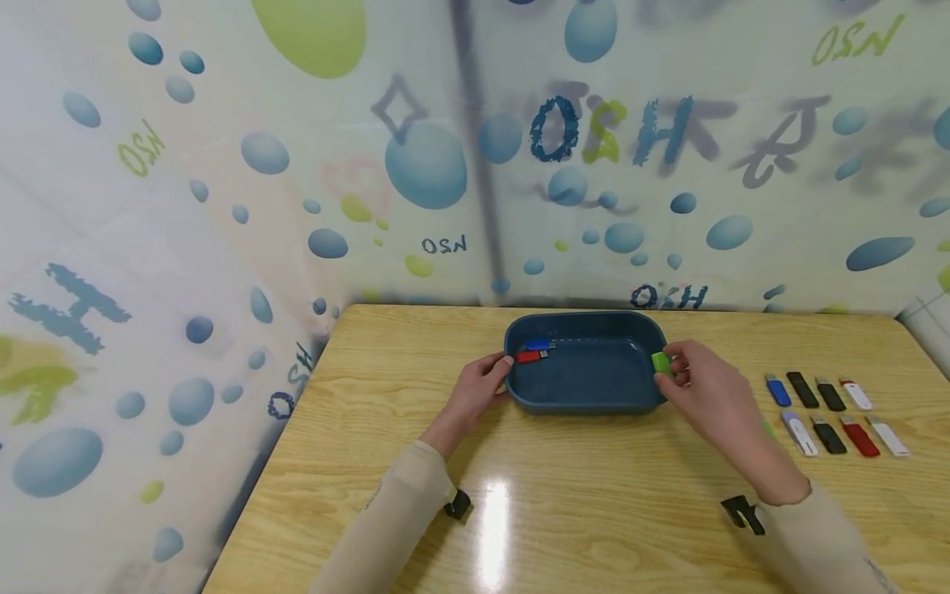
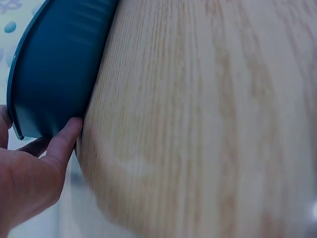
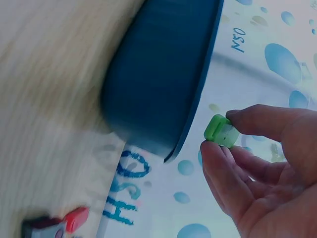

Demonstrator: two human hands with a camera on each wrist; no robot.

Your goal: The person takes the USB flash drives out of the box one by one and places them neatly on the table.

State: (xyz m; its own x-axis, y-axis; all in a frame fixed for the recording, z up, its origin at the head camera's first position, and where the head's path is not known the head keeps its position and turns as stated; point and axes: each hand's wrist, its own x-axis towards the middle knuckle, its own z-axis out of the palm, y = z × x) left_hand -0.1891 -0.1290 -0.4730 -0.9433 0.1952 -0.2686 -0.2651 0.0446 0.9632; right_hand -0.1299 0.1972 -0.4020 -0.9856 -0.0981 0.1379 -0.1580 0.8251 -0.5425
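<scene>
Now: right hand pinches green stick at rim of blue tray; left hand touches tray's left wall, fingers loosely curled.

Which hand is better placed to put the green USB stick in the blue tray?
Right. The right hand already pinches the green USB stick at the blue tray rim; the left hand touches its other end.
</scene>
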